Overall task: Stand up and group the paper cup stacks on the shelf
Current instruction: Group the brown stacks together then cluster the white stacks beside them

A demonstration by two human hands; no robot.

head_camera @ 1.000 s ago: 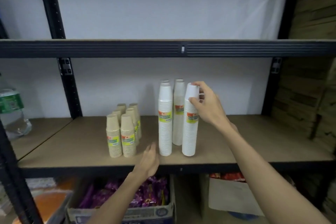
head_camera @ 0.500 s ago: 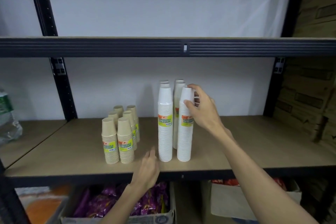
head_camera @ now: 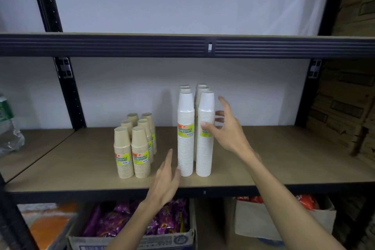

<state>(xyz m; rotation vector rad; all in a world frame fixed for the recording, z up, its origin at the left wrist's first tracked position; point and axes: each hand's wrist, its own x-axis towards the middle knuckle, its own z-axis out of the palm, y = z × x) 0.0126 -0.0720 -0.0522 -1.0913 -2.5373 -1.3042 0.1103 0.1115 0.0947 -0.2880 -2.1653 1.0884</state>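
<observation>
Several tall white cup stacks [head_camera: 185, 134] stand upright in two rows in the middle of the wooden shelf [head_camera: 274, 160]. The front right white stack [head_camera: 205, 152] is just left of my right hand [head_camera: 227, 130], whose fingers are spread, the thumb resting against the stack's label. To the left, several short beige cup stacks [head_camera: 133, 148] stand grouped. My left hand [head_camera: 166, 180] hovers open at the shelf's front edge, fingertips near the base of the front left white stack.
A black metal shelf beam [head_camera: 121, 44] runs overhead, with uprights [head_camera: 67, 87] at left and right. A plastic water bottle [head_camera: 8, 126] stands on the left bay. Below are a box of purple packets [head_camera: 129, 227] and a white box [head_camera: 259, 219].
My right hand let go of the front right white stack's top and slid down to its middle, fingers spreading. The stack now stands close beside its neighbour. My left hand rose slightly.
</observation>
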